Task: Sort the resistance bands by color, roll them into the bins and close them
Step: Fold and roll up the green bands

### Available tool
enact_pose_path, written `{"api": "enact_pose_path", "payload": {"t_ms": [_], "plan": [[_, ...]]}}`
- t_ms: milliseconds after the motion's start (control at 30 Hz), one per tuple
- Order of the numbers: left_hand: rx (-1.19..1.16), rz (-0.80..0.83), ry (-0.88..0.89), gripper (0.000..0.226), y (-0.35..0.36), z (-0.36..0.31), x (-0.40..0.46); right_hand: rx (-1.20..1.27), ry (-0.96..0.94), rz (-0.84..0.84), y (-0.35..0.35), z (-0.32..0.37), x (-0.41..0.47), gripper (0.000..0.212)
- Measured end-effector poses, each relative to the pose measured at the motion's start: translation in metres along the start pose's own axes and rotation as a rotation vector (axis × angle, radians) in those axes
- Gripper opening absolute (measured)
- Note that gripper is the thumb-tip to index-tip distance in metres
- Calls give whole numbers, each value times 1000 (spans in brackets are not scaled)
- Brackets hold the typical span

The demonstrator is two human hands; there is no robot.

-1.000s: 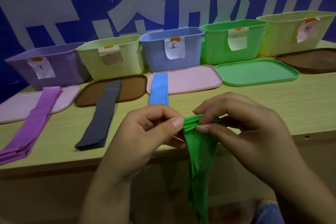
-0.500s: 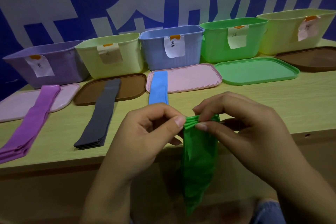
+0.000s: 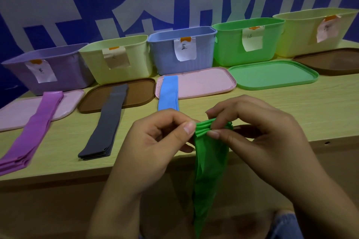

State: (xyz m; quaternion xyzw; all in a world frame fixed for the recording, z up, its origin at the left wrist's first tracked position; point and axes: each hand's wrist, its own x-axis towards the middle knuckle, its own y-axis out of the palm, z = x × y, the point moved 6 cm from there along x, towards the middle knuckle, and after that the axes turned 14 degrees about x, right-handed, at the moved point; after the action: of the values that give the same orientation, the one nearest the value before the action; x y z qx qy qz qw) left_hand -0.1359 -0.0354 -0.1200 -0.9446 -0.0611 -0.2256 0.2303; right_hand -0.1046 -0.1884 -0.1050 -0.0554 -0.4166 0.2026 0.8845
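We hold the green bands (image 3: 210,163) in the air just in front of the tabletop's (image 3: 291,110) near edge. Our left hand (image 3: 153,145) pinches the gathered top end with curled fingers and thumb, and our right hand (image 3: 258,137) pinches the same end from the other side. The rest of the green bands hangs loose below the edge.

The main risk, as we judge it, is the start of the roll. Several layers are stacked at the pinched end, and if one slips out the roll may come out uneven or spring open. The hanging tail could also twist as we wind it. A loose roll may unfurl once it is dropped into the green bin (image 3: 246,44) at the far edge, and then the green lid (image 3: 272,75) in front of it might not seat.

The purple bands (image 3: 33,130), grey bands (image 3: 105,124) and blue bands (image 3: 168,93) lie flat and unrolled, each partly on a lid.

The lower end of the green bands runs out of view at the bottom. We cannot count its layers. Our hands cover the near end of the blue bands. The paper labels on the bins are too faint to read, and the bin interiors are hidden.
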Motion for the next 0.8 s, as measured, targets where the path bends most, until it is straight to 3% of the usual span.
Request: {"api": "enact_pose_path", "payload": {"t_ms": [800], "plan": [[68,25,13,12,-1,-9,-6,33,24,-52,0,1,-2,9]]}}
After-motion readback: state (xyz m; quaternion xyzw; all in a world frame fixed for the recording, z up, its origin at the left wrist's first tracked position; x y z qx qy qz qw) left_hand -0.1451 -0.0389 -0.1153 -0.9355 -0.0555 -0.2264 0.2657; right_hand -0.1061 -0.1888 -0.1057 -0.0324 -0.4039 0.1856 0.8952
